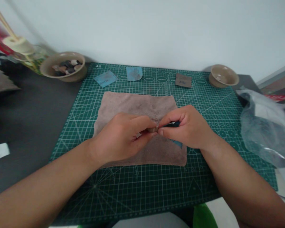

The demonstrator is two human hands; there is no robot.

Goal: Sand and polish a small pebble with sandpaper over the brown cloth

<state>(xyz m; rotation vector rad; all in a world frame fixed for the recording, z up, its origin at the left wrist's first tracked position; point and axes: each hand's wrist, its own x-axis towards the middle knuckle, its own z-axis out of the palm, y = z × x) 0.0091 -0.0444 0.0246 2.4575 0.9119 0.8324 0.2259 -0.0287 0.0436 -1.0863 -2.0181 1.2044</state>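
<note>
Right over the cloth [142,104], both hands are brought close together, fingertips nearly meeting. The left hand [122,137] is pinched shut on a small brownish piece [152,129], thumb below and forefinger above, so that only a short stretch of it shows. The right hand [190,126] is closed too, with a dark piece [173,124] between thumb and forefinger; its fingertips come up to the end of the small brownish piece — whether they grip that as well, I cannot tell. Partly hidden beneath the right hand, a blue scrap [178,143] lies on the cloth. The cloth is spread on a green cutting mat [142,190], along whose far edge lie two blue squares [105,78] and a brown-grey square [183,80]. A bowl of mixed pieces [82,76] stands at the far left, a smaller bowl [223,84] at the far right — with a clear plastic bag [258,133] nearer.
</note>
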